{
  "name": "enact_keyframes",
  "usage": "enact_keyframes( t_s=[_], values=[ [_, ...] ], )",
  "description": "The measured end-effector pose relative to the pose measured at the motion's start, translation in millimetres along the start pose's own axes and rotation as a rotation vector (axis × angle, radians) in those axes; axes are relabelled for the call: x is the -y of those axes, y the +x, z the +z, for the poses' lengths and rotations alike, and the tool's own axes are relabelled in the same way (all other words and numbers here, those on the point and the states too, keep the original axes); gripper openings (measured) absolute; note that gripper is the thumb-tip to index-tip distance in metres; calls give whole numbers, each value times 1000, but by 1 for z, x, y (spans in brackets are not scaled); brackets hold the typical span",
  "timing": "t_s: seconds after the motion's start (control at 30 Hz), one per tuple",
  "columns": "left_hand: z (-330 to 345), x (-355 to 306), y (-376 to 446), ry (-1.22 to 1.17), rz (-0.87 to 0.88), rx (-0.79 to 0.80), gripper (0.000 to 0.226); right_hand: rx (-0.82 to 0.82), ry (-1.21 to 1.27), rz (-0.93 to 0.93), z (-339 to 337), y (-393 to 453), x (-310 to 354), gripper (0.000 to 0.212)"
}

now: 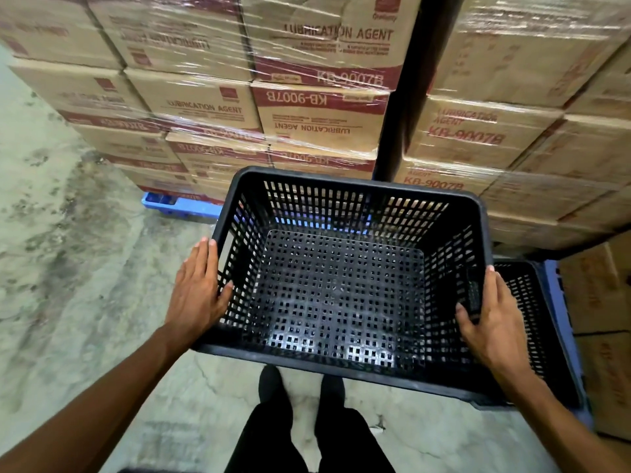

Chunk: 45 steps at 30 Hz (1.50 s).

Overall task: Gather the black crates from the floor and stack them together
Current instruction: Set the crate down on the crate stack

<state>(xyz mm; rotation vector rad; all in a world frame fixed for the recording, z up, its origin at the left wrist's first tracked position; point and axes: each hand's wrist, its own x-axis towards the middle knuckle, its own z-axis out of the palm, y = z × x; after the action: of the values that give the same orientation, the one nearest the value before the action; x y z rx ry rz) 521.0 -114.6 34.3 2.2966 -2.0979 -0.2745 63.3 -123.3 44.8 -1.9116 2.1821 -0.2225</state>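
Note:
I hold an empty black perforated crate (338, 291) off the floor in front of me, its open top facing up. My left hand (199, 291) grips its left wall, thumb hooked over the rim. My right hand (491, 314) grips the right wall, thumb inside near the handle slot. A second black crate (526, 295) lies lower at the right, mostly hidden behind the one I hold and my right arm.
Shrink-wrapped cardboard boxes (307, 107) on a blue pallet (170, 201) rise straight ahead. More boxes (512, 131) stand at the right behind a dark post (403, 97). A blue pallet edge (560, 319) borders the second crate. Stained concrete floor (68, 268) spreads left. My feet (300, 384) are below the crate.

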Motion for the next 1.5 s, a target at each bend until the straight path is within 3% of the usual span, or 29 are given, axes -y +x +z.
enact_keyframes(
  t_s=[0.2,0.43,1.0,1.13,1.3,1.43,1.5],
  values=[
    [-19,1,60,72,44,77,85,58,-144,-52,-9,40,-4,91],
    [-25,-17,105,19,14,93,95,82,-38,56,-9,83,8,93],
    [-19,-12,112,60,28,51,92,5,-49,35,-3,89,5,91],
    [-19,-18,91,89,-23,69,89,40,-156,57,-6,77,7,90],
    [-17,-33,19,-87,-117,78,79,66,-249,20,-10,46,27,78],
    [-20,-10,-69,-95,-91,45,71,69,-114,-169,2,-5,98,66],
    [-17,20,-130,-99,-169,56,72,56,-59,-334,7,-41,153,61]
  ],
)
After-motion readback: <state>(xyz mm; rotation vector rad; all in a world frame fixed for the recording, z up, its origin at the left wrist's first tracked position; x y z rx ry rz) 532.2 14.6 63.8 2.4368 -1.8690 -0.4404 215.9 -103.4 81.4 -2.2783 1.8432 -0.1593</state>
